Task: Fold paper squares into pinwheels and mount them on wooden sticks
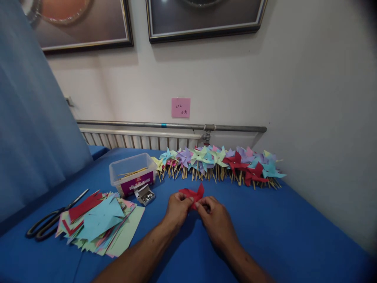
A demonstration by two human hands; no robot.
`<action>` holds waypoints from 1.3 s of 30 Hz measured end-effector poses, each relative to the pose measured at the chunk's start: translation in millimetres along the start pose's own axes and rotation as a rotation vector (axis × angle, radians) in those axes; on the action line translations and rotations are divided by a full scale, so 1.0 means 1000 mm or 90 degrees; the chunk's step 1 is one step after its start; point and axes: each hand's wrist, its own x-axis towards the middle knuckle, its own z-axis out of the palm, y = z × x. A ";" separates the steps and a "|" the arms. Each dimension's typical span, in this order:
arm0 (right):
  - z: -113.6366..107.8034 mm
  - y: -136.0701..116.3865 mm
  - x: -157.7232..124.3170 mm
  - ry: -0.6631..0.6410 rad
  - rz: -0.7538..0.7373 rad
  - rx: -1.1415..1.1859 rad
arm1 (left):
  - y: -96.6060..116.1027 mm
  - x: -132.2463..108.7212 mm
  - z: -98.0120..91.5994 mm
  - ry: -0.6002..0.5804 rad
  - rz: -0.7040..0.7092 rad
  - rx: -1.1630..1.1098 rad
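A red paper pinwheel (198, 193), its corners folded in toward the middle, is held between both hands above the blue cloth. My left hand (178, 207) pinches its left side with thumb and fingers. On the opposite side, my right hand (214, 215) grips the paper close to its centre, the thumbs nearly meeting. Whether a pin sits between the fingertips is hidden. Just beyond my left hand stands a small open box (144, 195) of shiny metal pins. No stick shows on this pinwheel.
Finished pinwheels on sticks (218, 161) lie in a long pile toward the wall. A clear plastic tub (133, 179) holds thin sticks. Cut paper sheets (101, 220) and black-handled scissors (53, 220) lie at left. A blue curtain (35, 118) hangs there; pipes (176, 125) run along the wall.
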 end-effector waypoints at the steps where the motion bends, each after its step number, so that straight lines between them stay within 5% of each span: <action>1: -0.001 0.000 -0.001 0.002 -0.006 0.006 | 0.000 0.000 -0.001 0.005 0.003 -0.005; 10: 0.005 0.011 0.001 0.070 0.024 0.093 | 0.001 0.000 -0.003 0.010 0.006 -0.113; 17: 0.014 0.015 0.003 0.016 0.021 0.215 | 0.002 -0.001 -0.002 -0.018 -0.007 -0.142; 39: 0.006 0.007 0.005 0.015 -0.054 0.178 | 0.006 -0.004 0.000 -0.037 -0.025 -0.150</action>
